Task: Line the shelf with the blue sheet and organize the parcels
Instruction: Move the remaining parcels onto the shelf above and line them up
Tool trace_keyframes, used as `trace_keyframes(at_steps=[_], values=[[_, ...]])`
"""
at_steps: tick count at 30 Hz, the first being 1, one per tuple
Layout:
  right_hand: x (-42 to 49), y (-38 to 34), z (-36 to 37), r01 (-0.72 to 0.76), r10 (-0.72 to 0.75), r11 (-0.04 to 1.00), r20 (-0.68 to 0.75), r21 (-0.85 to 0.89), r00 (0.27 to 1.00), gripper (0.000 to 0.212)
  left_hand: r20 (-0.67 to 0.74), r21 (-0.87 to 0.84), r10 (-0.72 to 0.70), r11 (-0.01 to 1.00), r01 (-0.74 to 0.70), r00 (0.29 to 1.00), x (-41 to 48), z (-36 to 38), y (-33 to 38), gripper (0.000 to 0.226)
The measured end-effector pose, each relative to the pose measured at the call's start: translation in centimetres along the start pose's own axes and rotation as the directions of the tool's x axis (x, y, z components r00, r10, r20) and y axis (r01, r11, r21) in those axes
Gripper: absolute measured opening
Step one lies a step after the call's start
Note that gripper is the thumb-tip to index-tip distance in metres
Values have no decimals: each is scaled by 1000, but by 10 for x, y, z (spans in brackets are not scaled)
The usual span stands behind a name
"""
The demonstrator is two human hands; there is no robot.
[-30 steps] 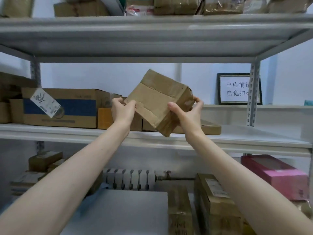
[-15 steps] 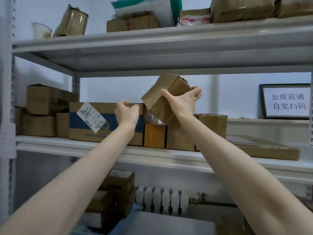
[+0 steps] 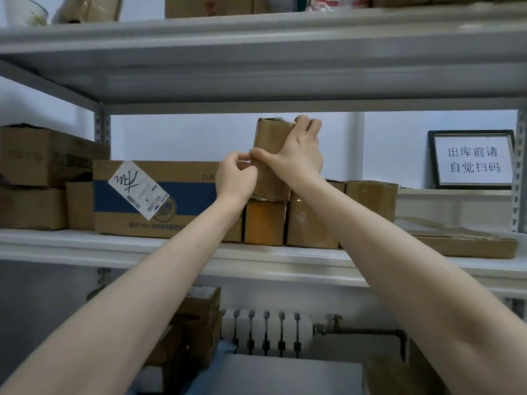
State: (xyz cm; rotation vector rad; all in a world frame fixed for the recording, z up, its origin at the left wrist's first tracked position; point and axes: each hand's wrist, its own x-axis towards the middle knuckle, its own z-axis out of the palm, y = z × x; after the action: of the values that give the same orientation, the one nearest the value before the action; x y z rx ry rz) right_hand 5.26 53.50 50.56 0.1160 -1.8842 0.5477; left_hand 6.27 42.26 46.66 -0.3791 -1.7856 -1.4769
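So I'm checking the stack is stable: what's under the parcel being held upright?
A small orange box sits directly beneath the parcel, on the shelf. The right hand and forearm cover whether it also rests on the taller box beside.

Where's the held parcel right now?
Head view, centre: parcel stands atop the orange box on the middle shelf, right of the blue-striped carton, right hand gripping it.

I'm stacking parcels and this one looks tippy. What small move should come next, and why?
Probably ease the parcel down flush and steady before letting go: it stands tall and narrow on the small orange box, the right hand grips its top and side, and the left hand sits at its left edge.
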Motion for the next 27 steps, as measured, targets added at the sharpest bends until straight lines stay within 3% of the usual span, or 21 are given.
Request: trace_keyframes(at_steps=[3,6,9,11,17,27], values=[[-5,10,11,77,-86,994,118,80,989,90,-27,54,23,998,-21,999,-1,-1,-6,36],[-17,25,16,73,-94,987,146,141,985,84,-7,137,65,989,-64,998,-5,1,-11,38],[-24,37,17,68,-97,984,171,165,981,61,97,235,29,971,-51,995,-11,7,-14,47],[-30,42,16,92,-121,985,206,147,971,43,86,241,9,970,-30,996,-15,9,-17,50],[-59,56,0,159,-187,957,96,244,978,30,52,218,39,975,-50,998,-39,17,-12,28],[-135,152,-57,178,-186,934,-2,309,983,14,121,180,30,982,-52,992,-133,72,0,22]])
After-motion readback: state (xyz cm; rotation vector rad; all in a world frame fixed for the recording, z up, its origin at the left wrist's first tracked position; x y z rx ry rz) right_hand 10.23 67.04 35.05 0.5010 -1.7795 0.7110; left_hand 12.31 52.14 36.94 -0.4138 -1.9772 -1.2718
